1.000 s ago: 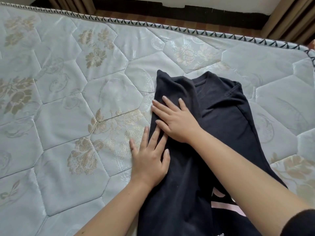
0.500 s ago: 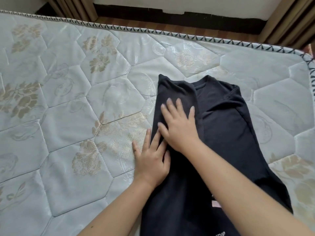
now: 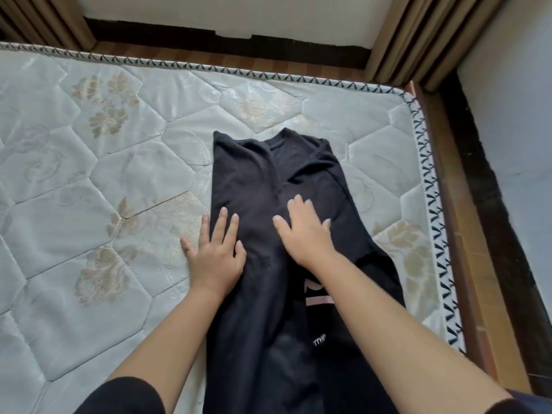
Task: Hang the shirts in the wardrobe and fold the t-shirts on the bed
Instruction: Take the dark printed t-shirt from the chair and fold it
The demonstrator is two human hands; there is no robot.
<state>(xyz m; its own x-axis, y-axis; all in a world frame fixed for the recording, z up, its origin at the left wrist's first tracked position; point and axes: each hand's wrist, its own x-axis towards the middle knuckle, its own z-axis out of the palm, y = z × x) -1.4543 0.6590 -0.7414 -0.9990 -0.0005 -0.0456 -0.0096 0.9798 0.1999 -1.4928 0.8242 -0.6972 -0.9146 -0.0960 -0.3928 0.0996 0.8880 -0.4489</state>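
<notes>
**Two flat hands on a black t-shirt**

A black t-shirt [image 3: 254, 180] lies on the bed [image 3: 89, 174], under both hands. Its sides are folded in, so it looks long and thin.

The left hand [image 3: 213, 255] is flat with its fingers straight and spread a little. It holds nothing. It sits on the left edge of the t-shirt. The thumb and the two fingers beside it rest on the black cloth. The two outer fingers rest on the bed just beside the cloth.

The right hand [image 3: 303, 234] is flat too, palm down, fingers straight. It holds nothing and lies fully on the t-shirt, near its middle. The two hands are side by side, close but not touching.

The neck of the t-shirt is past the fingertips, far from the person. The rest of the t-shirt runs back between the two arms. Pink stripes [image 3: 318, 300] and small white letters [image 3: 320, 342] show on the cloth just left of the right arm.

To the right of the right hand is the bed's wooden edge [image 3: 454, 234]. Brown curtains [image 3: 418, 40] hang far past the fingertips.
</notes>
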